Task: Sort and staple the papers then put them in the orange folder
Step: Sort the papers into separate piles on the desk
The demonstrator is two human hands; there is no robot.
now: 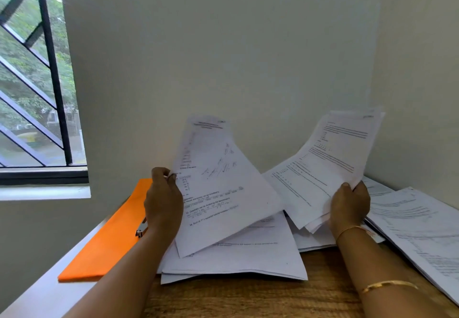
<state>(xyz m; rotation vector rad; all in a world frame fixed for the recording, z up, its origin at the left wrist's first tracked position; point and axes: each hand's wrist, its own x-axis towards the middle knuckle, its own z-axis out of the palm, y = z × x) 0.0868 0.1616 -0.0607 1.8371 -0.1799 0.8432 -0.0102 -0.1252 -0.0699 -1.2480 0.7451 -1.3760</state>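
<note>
With left hand (pixel 162 201) pinching one raised sheet (pixel 218 193) and right hand (pixel 349 206) gripping a fanned sheaf (pixel 330 158) over loose piles (pixel 248 255) on the worktop (pixel 248 298), looks mid-sort: nothing visibly stapled, orange folder (pixel 106 238) lying closed at left.

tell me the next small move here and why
Probably lay the single sheet pinched in the left hand onto the pile below it: the right hand grips a fanned bundle not yet sorted, and the stapler lies unused on the orange folder.
</note>
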